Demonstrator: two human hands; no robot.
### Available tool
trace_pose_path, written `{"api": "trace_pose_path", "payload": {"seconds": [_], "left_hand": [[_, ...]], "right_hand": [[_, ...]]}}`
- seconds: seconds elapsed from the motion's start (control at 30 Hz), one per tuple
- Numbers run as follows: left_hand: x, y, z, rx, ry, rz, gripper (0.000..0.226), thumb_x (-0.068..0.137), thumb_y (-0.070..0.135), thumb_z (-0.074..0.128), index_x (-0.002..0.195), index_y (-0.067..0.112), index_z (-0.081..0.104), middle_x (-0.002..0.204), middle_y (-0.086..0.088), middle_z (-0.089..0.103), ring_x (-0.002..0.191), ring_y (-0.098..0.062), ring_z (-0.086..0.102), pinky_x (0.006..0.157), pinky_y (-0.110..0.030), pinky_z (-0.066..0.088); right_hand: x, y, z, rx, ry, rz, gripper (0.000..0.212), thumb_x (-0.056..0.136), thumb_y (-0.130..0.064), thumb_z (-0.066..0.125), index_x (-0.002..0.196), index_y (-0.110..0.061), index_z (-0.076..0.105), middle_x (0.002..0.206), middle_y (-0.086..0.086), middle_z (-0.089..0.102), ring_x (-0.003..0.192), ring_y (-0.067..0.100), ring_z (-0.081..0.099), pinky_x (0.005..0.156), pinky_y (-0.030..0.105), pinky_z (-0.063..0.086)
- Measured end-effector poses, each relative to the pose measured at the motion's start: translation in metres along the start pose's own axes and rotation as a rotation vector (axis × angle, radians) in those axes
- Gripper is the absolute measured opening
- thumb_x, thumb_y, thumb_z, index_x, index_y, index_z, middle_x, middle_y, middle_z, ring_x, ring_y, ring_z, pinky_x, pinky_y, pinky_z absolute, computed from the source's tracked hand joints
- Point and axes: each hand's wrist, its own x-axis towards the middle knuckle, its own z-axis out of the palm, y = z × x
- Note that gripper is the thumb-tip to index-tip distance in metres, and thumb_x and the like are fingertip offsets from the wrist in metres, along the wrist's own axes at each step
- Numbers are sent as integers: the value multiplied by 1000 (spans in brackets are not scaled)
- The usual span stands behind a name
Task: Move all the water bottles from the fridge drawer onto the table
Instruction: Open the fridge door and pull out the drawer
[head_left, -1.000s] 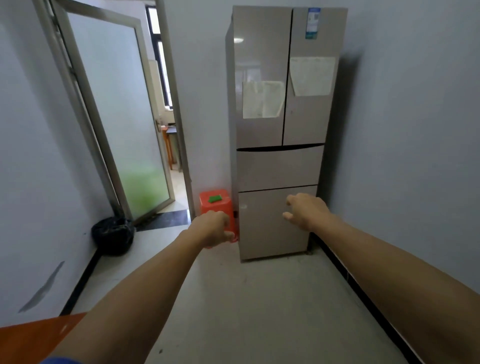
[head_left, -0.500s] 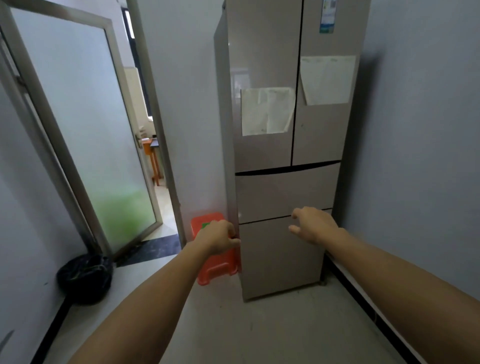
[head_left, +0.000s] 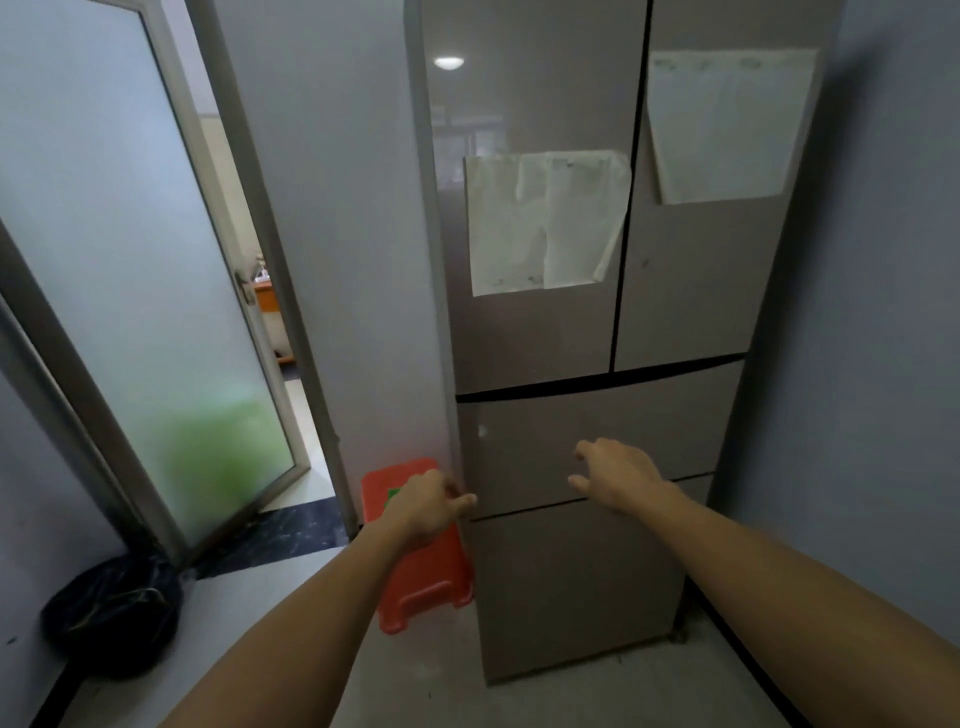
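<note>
No water bottles are in view; I judge they sit behind one of the two closed drawer fronts of the fridge (head_left: 597, 312), the upper drawer (head_left: 519, 447) or the lower drawer (head_left: 571, 587), and nothing shows which; the table is not in view either. The right hand (head_left: 618, 475) is held in front of the upper drawer with fingers spread and slightly curled, holding nothing, just above the dark seam between the two drawers; whether it touches the panel I cannot tell; that placement looks like a reach for a drawer's edge, since no handle shows on the flat fronts. The left hand (head_left: 428, 509) is loosely curled and empty, its fingertips close by the fridge's left corner at the height of the same seam, perhaps to help pull. The task has hardly begun, with both drawers still closed.

Two sheets of paper (head_left: 545, 223) are stuck on the glossy upper doors, which reflect a ceiling lamp; a red plastic stool (head_left: 421, 577) stands tight against the fridge's left side, so the drawer should clear it; the floor is pale and bare; a dark bin bag (head_left: 111, 613) slumps by the left wall; a frosted glass door (head_left: 130, 260) stands open onto another room; a grey wall closes the right side.
</note>
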Motion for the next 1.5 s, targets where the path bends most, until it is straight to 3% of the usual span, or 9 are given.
{"api": "trace_pose_path", "payload": {"seconds": [0.17,0.47,0.7,0.83,0.9,1.03,1.13,1.33,1.5], "left_hand": [[86,-16,2,-108,76,-75,36,90,51,53,92,18,67,88,-6,69,83,-25,65,82,-41,54],[199,-26,14,-315,167,-121,56,95,53,40,128,9,47,120,-16,60,111,-32,57,96,-45,46],[256,-25,27,-442,253,-99,60,89,65,27,114,16,51,104,-6,66,94,-26,63,85,-42,51],[258,-33,38,-376,323,-78,50,82,69,20,102,28,42,81,10,59,71,-7,59,59,-24,44],[261,-35,38,-346,323,-61,47,84,67,20,100,29,42,77,12,57,69,-2,57,56,-18,40],[260,-34,34,-315,327,-45,43,94,55,26,106,19,46,84,-1,64,77,-20,62,71,-38,52],[246,-31,37,-328,383,-18,38,100,39,30,94,10,54,80,-8,62,76,-29,60,72,-42,49],[192,-10,42,-283,217,41,52,101,34,37,63,5,57,60,-11,56,60,-31,55,53,-36,40],[134,13,47,-241,87,72,59,99,43,41,53,12,61,46,1,62,47,-19,63,58,-42,55]], "right_hand": [[99,13,11,0,2,-43,46,94,-44,48,131,-17,46,125,9,54,110,28,54,87,40,46],[206,9,58,28,139,-62,49,95,-42,47,134,-14,42,128,7,46,116,26,44,89,39,44],[248,16,95,63,158,24,42,93,-45,47,123,-15,48,120,5,49,115,23,41,80,37,47],[250,15,110,65,261,37,41,89,-45,53,112,-11,54,110,8,52,107,26,47,70,38,50],[248,14,116,88,311,36,42,86,-44,58,111,-10,55,109,9,53,105,28,50,69,39,51],[243,15,114,115,307,43,47,86,-48,54,117,-13,53,115,5,49,111,25,46,75,38,51],[223,24,117,166,297,6,51,85,-49,51,123,-15,51,123,3,47,119,21,42,79,37,51],[165,53,114,313,350,-77,29,89,-28,50,115,-17,56,116,-2,51,114,18,46,78,34,49],[105,83,109,408,385,-80,24,94,-20,48,115,-15,60,121,0,56,124,16,43,90,34,44]]}}
